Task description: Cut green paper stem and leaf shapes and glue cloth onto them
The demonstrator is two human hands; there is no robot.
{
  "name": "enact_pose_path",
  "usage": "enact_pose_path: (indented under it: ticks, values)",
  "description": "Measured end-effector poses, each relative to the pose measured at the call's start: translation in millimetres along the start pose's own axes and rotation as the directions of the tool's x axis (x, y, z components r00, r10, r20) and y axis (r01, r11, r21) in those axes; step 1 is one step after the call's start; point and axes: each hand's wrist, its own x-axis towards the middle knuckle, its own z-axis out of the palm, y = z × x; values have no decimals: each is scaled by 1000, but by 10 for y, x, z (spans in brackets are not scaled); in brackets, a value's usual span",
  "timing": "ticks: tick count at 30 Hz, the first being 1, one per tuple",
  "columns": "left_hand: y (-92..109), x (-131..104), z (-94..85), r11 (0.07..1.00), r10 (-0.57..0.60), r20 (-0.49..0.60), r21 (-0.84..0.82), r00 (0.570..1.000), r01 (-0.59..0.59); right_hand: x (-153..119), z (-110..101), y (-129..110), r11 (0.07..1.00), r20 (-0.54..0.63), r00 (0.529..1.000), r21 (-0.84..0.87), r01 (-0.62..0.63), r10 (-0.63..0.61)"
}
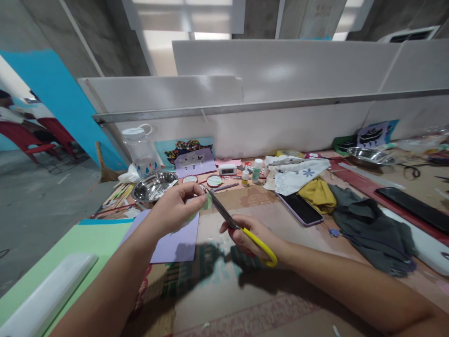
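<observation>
My left hand pinches a small light-green piece of paper over the left middle of the table. In my right hand is a pair of scissors with yellow handles, their blades pointing up and left beside the green piece. The blades look nearly closed, and their tips are close to my left fingertips. Beneath my left hand lies a purple sheet, which the hand and forearm partly cover.
A steel bowl, a clear bottle, a glue stick and decorated cards stand behind. A phone, cloths and a second steel bowl lie right. At left, a white case rests on green paper.
</observation>
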Motion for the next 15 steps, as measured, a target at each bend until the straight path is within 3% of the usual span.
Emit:
enact_pose_path:
  ticks: [15]
  values:
    - [51,-21,14,999,-42,9,-10,999,42,0,4,-24,1000,-9,1000,-11,-6,6]
